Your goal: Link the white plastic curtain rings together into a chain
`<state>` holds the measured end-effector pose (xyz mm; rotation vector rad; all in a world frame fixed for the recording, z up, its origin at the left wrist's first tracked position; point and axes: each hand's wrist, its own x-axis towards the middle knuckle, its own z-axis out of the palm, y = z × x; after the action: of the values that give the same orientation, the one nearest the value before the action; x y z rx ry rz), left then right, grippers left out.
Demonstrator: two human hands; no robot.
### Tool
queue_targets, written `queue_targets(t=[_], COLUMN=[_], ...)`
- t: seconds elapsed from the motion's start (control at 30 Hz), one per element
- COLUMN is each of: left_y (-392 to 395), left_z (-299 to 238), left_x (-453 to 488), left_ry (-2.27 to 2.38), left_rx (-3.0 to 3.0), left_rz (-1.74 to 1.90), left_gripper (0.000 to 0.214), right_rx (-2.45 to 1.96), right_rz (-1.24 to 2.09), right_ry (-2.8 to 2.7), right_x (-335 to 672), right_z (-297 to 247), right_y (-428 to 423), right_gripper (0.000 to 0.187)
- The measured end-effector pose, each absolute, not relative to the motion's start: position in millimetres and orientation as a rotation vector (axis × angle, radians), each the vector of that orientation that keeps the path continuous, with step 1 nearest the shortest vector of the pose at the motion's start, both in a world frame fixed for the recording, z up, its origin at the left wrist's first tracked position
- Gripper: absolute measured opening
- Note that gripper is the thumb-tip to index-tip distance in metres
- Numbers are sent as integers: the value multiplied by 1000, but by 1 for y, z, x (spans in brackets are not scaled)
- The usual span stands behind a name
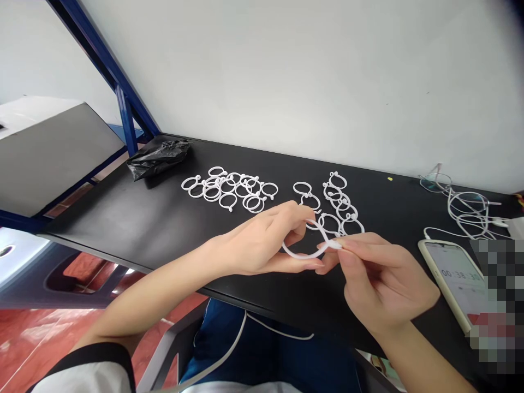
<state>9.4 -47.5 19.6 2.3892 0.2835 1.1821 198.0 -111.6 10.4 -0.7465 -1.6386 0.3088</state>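
Both my hands meet over the front of the black table, sharing one white plastic ring. My left hand curls round the ring's left side with fingers closed on it. My right hand pinches the ring's right end between thumb and forefinger. Just behind my hands lies a small cluster of white rings. A larger pile of white rings lies further left on the table.
A crumpled black plastic bag sits at the table's back left. A phone showing a timer lies at the right, with a white cable and glasses behind it. A blue metal frame stands left.
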Motion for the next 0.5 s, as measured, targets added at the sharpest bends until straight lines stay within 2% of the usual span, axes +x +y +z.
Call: queue_targets(t=[0.23, 0.5], left_y=[-47, -45], left_z=[20, 19], left_x=[11, 11], left_ry=[301, 302], left_rx=[2412, 2447], left_rz=[1192, 1251], left_gripper=[35, 38], right_rx=[-767, -819], right_rz=[225, 111], right_ry=[-1642, -1707], right_x=[198, 202], right_z=[8, 7], right_y=[-111, -114], right_gripper=[33, 40])
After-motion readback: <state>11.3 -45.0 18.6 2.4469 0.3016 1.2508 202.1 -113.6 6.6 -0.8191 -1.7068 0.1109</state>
